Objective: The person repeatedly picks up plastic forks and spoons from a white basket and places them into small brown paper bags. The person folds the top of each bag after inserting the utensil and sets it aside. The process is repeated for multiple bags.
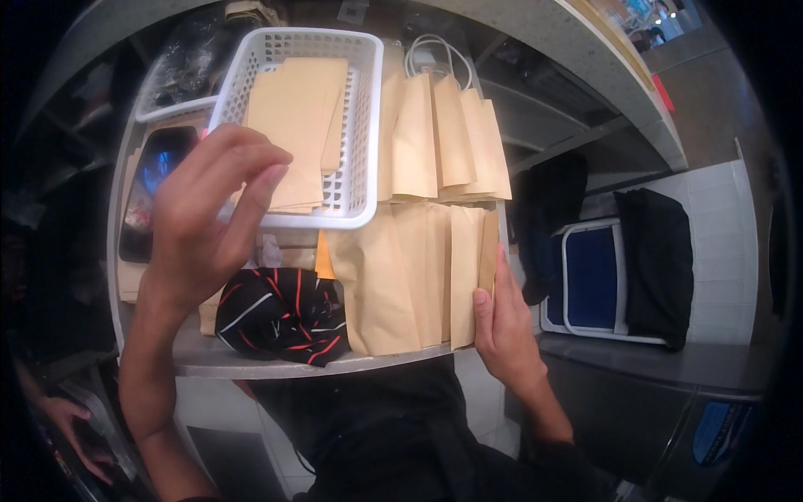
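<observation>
My left hand [216,194] is raised over the near left corner of a white plastic basket [371,125], thumb and fingertips close together; whether they pinch anything cannot be told. Flat brown paper bags [295,132] lie stacked in the basket. My right hand [505,320] rests against the right end of a row of upright brown paper bags [408,282], thumb on the near face and fingers along the outer side. Behind them stands a second row of folded paper bags [452,138]. A black cloth with red and white stripes [282,314] lies bunched left of the near row.
A smartphone [157,188] lies left of the basket, before another white basket [179,110] holding clear plastic. A white cable [439,41] loops behind the bags. At right stands a folded chair with blue panels [590,276] and black cloth [655,263]. Another person's hand [72,427] shows lower left.
</observation>
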A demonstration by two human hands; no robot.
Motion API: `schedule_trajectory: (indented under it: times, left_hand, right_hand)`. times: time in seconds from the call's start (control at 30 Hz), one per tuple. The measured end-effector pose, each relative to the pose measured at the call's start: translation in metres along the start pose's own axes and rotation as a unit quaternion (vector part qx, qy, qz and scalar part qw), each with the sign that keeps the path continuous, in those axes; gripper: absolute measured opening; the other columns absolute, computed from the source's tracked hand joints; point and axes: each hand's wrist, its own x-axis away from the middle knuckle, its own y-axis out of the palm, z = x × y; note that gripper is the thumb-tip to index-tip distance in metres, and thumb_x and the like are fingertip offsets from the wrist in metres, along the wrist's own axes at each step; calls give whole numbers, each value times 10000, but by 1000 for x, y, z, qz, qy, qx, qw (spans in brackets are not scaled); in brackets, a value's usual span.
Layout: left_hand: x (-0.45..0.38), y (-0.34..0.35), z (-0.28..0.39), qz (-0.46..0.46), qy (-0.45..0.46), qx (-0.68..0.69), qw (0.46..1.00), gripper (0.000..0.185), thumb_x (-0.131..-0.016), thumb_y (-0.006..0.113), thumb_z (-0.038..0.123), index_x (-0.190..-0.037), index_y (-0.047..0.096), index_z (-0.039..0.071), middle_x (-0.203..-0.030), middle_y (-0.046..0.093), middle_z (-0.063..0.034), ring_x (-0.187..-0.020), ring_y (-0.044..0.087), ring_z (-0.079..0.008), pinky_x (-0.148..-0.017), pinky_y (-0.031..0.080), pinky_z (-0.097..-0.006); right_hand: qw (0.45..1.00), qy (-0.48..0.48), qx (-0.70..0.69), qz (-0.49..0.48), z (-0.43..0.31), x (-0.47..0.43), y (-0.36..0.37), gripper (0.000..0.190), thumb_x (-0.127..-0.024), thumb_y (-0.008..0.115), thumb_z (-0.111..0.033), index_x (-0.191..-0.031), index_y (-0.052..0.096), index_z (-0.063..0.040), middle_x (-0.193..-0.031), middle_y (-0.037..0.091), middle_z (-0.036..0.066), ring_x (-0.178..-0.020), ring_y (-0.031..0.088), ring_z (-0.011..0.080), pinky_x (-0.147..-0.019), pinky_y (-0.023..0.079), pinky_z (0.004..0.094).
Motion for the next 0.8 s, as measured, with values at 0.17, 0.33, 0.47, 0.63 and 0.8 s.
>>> schedule_trajectory:
  times: [0.17, 0.33, 0.47, 0.63, 0.8]
  left_hand:
    - [0, 5, -2, -7, 0, 19, 1000, 102, -922, 653, -19, -1011, 699, -42, -969, 676, -151, -859, 684, -231, -723, 532, -326]
    - [0, 6, -4, -32, -12, 30, 999, 109, -904, 663, -28, -1007, 697, -40, -954, 678, -156, -870, 692, -263, -751, 535, -343]
    - [5, 6, -4, -25, -16, 38, 999, 104, -892, 673, -24, -993, 697, -31, -942, 677, -155, -873, 691, -279, -762, 537, -355]
    - [4, 9, -13, -22, 15, 28, 999, 91, -881, 694, 15, -963, 691, -25, -919, 665, -142, -867, 667, -296, -770, 541, -387]
    - [7, 15, -15, -23, 37, 20, 999, 97, -886, 682, 47, -943, 671, -30, -869, 634, -144, -831, 655, -296, -748, 537, -396]
  right_hand:
    - [976, 3, 212, 41, -9, -5, 0, 582, -1068, 442, -248, -1496, 328, 129, -1533, 339, 299, -1327, 431, 423, -1098, 334, 491]
    - [977, 1, 212, 40, 5, -6, -2, 608, -1066, 426, -324, -1499, 364, 98, -1532, 352, 265, -1297, 435, 385, -1081, 310, 489]
    - [981, -37, 150, 121, 8, -8, -3, 686, -1068, 377, -435, -1514, 355, 86, -1551, 334, 286, -1410, 362, 423, -1145, 269, 509]
    - [967, -101, 131, 196, -12, -22, -21, 686, -1071, 340, -444, -1508, 367, 84, -1542, 360, 292, -1447, 335, 428, -1183, 240, 504]
    - [946, -248, 125, 168, -51, -64, -39, 539, -1048, 437, -355, -1406, 527, 37, -1507, 400, 266, -1397, 398, 383, -1120, 321, 491]
